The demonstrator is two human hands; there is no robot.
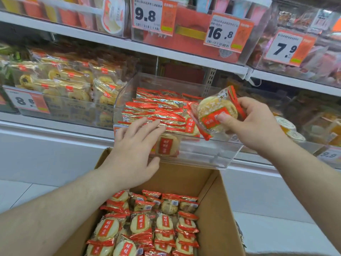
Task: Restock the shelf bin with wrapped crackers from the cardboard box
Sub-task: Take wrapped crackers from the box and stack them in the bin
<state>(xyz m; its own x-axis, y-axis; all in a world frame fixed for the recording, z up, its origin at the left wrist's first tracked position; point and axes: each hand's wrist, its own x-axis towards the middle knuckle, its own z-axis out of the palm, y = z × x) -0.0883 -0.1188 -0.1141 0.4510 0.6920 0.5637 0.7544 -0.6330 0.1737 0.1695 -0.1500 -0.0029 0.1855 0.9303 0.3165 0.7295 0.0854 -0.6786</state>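
- Right hand [258,124] is up at the clear plastic shelf bin [212,156], its grip clamped on a small stack of round, pale crackers in clear wrappers with red ends [217,113], thumb pressed on the red label in front.
- That stack hangs tilted over the bin's right side, just above the front rim.
- Left hand [134,150] lies flat with fingers spread apart, holding nothing, fingertips on the packed rows of red and gold wrapped crackers [156,111] standing on edge inside the bin.
- One cracker shows flat against the bin's front wall, just beside the left thumb.
- Below, the open brown cardboard box [217,209] sits under both forearms, filled with more of the same wrapped crackers [156,226] in rough rows.
- White price tags with orange edges [153,13] hang on the shelf above.
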